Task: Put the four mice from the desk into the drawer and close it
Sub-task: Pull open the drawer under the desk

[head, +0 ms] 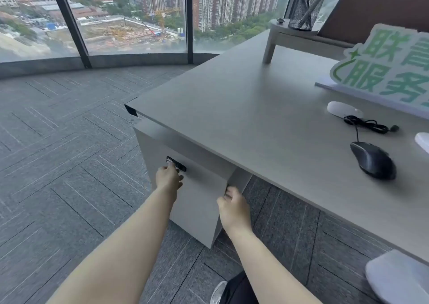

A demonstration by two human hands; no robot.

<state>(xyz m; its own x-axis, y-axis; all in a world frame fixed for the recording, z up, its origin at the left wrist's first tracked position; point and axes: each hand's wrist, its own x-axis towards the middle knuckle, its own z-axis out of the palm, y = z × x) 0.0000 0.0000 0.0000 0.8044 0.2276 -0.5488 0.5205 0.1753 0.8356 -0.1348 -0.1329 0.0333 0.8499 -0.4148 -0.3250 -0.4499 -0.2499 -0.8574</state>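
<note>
A grey drawer cabinet (199, 201) stands under the left end of the desk (243, 108). My left hand (168, 177) is at the black lock panel (177, 163) on its front, fingers pinched at a small silver key or knob. My right hand (233, 206) grips the right edge of the cabinet front, fingers curled round it. On the desk at the right lie a white mouse (343, 110), a black wired mouse (372, 159) with its coiled cable (369, 123), and part of another white mouse (422, 141) at the frame edge.
A white sign with green characters (385, 69) stands at the back right. A mesh pen holder (304, 10) sits on a small riser (290, 36). A white rounded object (399, 278) shows at the bottom right. Carpet and a glass window wall lie to the left.
</note>
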